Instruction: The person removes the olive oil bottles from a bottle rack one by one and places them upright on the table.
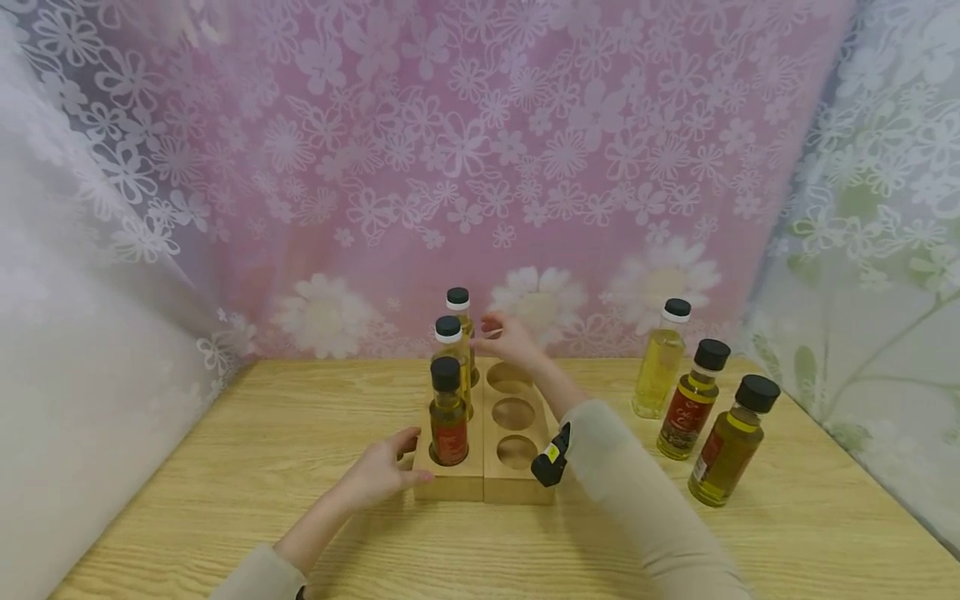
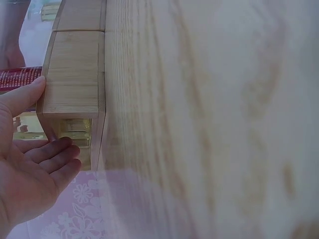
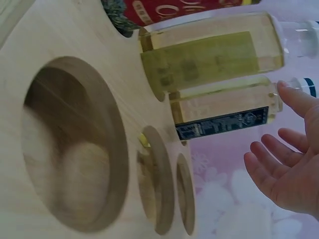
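Note:
A wooden bottle rack (image 1: 448,488) made of two blocks stands on the table, its left row holding three oil bottles. A dark-capped bottle with a red label (image 1: 450,437) is at the front, a clear bottle of pale oil (image 3: 209,55) in the middle, and a dark-labelled bottle (image 3: 224,109) at the back. My left hand (image 1: 378,473) is at the rack's front left corner, thumb at the upper edge and fingers along the open side. My right hand (image 1: 512,340) is beside the back bottle with fingers spread; in the right wrist view, the thumb overlaps its neck.
Right of the rack stand a pale oil bottle (image 1: 660,371) and two dark-capped bottles, a middle one (image 1: 687,412) and a front one (image 1: 726,454). Round holes show in the rack's right block (image 1: 517,492). A floral curtain (image 1: 465,167) hangs behind the table.

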A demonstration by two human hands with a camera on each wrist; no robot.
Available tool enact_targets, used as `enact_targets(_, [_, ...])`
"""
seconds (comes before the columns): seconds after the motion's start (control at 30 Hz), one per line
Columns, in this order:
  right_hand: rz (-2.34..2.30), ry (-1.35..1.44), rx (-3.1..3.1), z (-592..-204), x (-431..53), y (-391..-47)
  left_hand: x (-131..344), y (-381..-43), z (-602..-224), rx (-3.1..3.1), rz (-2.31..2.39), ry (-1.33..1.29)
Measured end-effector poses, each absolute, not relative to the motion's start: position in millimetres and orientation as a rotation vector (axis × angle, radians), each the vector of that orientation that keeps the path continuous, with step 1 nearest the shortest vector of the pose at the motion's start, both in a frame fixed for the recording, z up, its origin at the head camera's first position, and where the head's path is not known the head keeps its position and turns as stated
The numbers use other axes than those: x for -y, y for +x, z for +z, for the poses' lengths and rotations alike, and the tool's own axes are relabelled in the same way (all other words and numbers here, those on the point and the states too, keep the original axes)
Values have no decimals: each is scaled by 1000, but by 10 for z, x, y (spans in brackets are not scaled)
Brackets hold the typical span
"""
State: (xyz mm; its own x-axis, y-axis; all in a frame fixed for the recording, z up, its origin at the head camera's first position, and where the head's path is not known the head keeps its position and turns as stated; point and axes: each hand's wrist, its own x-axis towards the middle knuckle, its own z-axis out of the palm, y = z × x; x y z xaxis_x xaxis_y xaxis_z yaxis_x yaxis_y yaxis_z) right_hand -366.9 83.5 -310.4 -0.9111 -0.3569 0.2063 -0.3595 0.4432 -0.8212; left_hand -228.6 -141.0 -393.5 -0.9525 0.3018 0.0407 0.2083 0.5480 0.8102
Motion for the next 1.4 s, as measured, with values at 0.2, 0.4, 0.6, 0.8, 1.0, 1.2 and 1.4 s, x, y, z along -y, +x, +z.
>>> enact_targets(0.2, [1438,642,2679,-3140,-736,-3637,1408,-2270,-3926,-2655,1392,447])
enact_targets(0.4, [1473,591,2698,-3157,-657,-3638,1411,-2262,-3931,-2672,1370,450])
enact_targets(0.6, [1415,564,2728,-3179,-616,-3648,1397,-2254,-3924,-2664,1359,446])
enact_targets(0.8, [1307,521,2741,-3190,-594,-3629,1392,-2247,-3936,-2649,1376,440])
enact_targets(1.0, [1261,500,2735,-3210,-595,-3622,1394,-2259,-3943,-2642,1383,450])
enact_targets(1.2, [1246,504,2712,-3199,-657,-3603,1402,-2268,-3944,-2650,1385,441])
enact_targets(1.4, [1358,543,2619,-3124,-738,-3630,1410,-2275,-3942,-2655,1388,450])
